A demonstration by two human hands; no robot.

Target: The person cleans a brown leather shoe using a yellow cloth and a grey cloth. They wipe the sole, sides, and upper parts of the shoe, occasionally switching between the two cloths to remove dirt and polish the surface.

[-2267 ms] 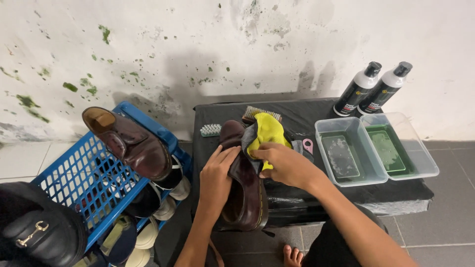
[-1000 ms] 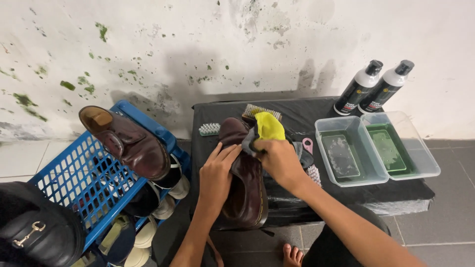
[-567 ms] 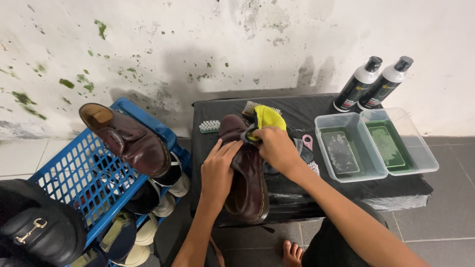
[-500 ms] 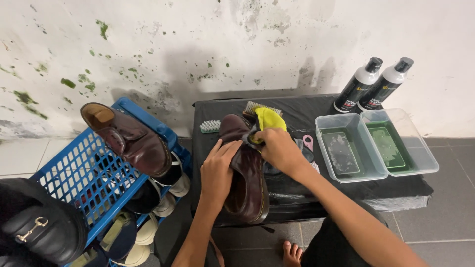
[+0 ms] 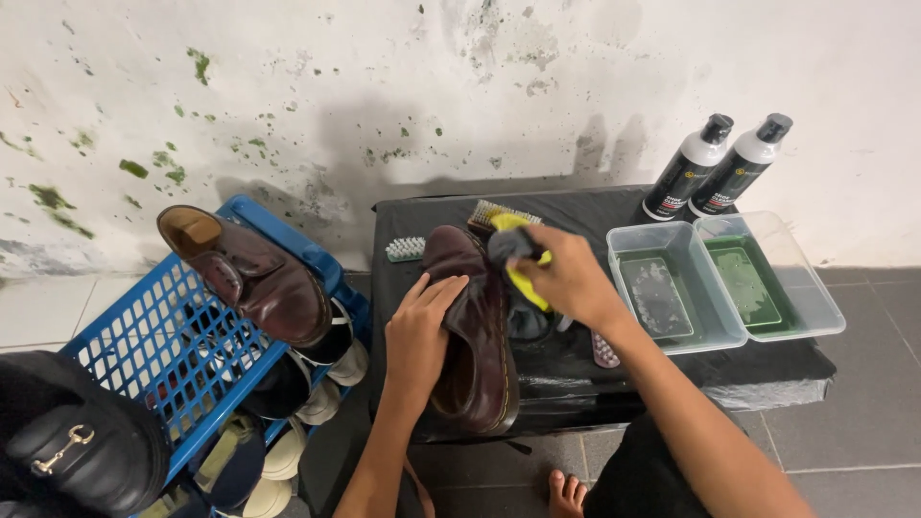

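A dark brown leather shoe (image 5: 477,338) lies on the low black-covered table (image 5: 576,206), toe toward the wall. My left hand (image 5: 422,331) rests flat on its left side, holding it steady. My right hand (image 5: 566,273) grips a yellow cloth (image 5: 521,278) bunched over the shoe's upper right side near the toe.
Two clear tubs (image 5: 672,288) (image 5: 767,278) with liquid sit on the table's right; two dark bottles (image 5: 687,171) (image 5: 739,168) stand behind them. Small brushes (image 5: 404,249) (image 5: 494,212) lie near the wall. A blue crate (image 5: 144,345) at left holds another brown shoe (image 5: 251,273) and sandals. A black bag (image 5: 77,446) sits lower left. My bare foot (image 5: 566,491) shows below.
My right hand with the yellow cloth has slid up the shoe toward the toe and now covers more of the cloth. The left hand stays on the shoe.
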